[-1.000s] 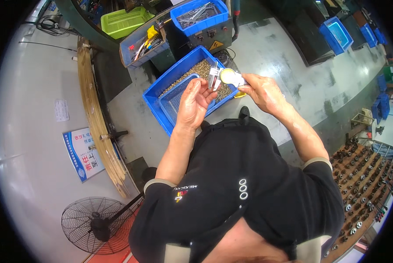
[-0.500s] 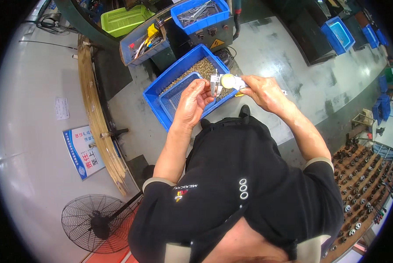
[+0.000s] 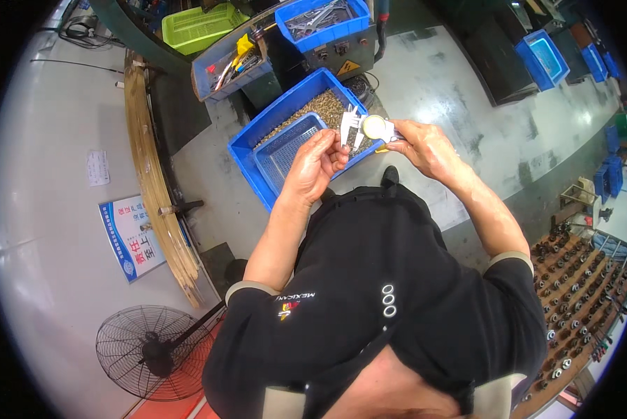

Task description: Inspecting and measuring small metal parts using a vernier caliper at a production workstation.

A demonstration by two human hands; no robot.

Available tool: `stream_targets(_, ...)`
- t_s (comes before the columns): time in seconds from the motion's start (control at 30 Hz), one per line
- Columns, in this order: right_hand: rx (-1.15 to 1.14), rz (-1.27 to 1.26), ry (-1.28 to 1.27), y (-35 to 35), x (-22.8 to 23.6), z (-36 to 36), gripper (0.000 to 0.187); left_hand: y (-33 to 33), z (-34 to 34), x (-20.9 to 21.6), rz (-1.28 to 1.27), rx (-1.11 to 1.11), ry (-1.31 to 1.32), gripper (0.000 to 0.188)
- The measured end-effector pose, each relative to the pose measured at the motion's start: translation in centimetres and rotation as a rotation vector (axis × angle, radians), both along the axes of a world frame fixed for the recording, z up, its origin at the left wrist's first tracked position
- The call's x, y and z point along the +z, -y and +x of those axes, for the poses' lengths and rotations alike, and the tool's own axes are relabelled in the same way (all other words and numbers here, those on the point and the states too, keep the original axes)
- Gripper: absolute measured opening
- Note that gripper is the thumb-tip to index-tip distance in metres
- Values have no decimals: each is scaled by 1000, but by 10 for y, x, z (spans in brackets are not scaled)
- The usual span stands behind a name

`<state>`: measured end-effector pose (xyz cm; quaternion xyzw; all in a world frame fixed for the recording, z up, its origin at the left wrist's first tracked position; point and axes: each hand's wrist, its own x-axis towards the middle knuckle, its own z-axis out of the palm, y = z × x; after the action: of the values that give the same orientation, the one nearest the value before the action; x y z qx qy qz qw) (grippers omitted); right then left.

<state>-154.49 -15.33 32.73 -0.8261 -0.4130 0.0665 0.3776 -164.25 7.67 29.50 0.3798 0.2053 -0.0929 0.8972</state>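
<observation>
My right hand [image 3: 423,145] grips a dial caliper [image 3: 368,128] with a round pale face, its steel jaws pointing left. My left hand [image 3: 317,165] is raised right beside the jaws, its fingertips pinched together at them; any small part between them is too small to make out. Both hands hover over a large blue bin [image 3: 256,143] that holds several small brownish metal parts [image 3: 322,108] and a smaller blue mesh basket [image 3: 285,146].
Behind the bin stand a blue tray of tools [image 3: 322,21], a grey-blue tray with yellow items [image 3: 224,66] and a green basket [image 3: 196,24]. A floor fan [image 3: 149,349] sits lower left, a poster [image 3: 133,239] on the floor, racks of metal parts [image 3: 579,293] at right.
Both hands with the caliper have stayed over the bin, shifting only slightly; the left fingertips have closed in on the caliper jaws.
</observation>
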Motion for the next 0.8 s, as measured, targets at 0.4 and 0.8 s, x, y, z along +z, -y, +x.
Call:
stream_targets(0.4,-49,-93,-125,-8,0,1,69,-3,13,-15,-70,94,-22,19)
stream_targets(0.8,10,-116,-77,-20,2,-4,74,-13,18,-5,-59,104,-21,18)
